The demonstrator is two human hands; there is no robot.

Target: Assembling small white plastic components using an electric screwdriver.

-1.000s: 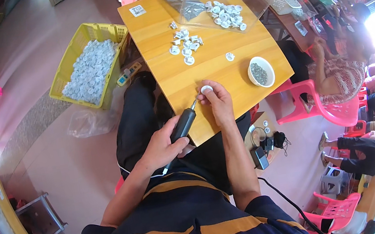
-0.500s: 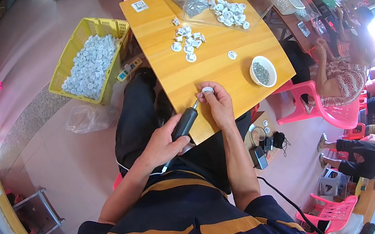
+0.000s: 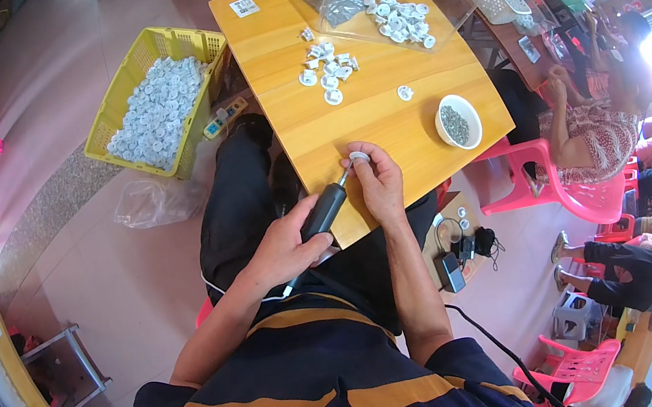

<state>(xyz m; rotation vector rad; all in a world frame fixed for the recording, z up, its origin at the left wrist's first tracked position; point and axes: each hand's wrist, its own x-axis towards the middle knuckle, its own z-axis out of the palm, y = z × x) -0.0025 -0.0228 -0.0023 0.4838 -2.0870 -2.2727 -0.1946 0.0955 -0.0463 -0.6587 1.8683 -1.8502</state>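
Observation:
My left hand (image 3: 297,239) is wrapped round a black electric screwdriver (image 3: 324,209), whose thin metal bit points up and to the right. At the tip of the bit, my right hand (image 3: 378,181) pinches a small round white plastic part (image 3: 359,157) near the table's front left corner. Whether a screw sits at the bit's tip is too small to tell. A loose group of similar white parts (image 3: 331,72) lies farther up the table, and a single white part (image 3: 405,93) lies apart to the right. The white bowl (image 3: 443,130) at the right holds small metal screws (image 3: 454,125).
A clear plastic bin (image 3: 327,13) with more white parts rests at the table's (image 3: 272,47) far side. On the floor at left, a yellow basket (image 3: 100,147) is heaped with white pieces. Pink chairs (image 3: 585,188) and several people are on the right. A black cable (image 3: 488,332) runs beside me.
Hardly anything differs. The white part in my right hand has tilted slightly against the bit, and the whole view has shifted a little.

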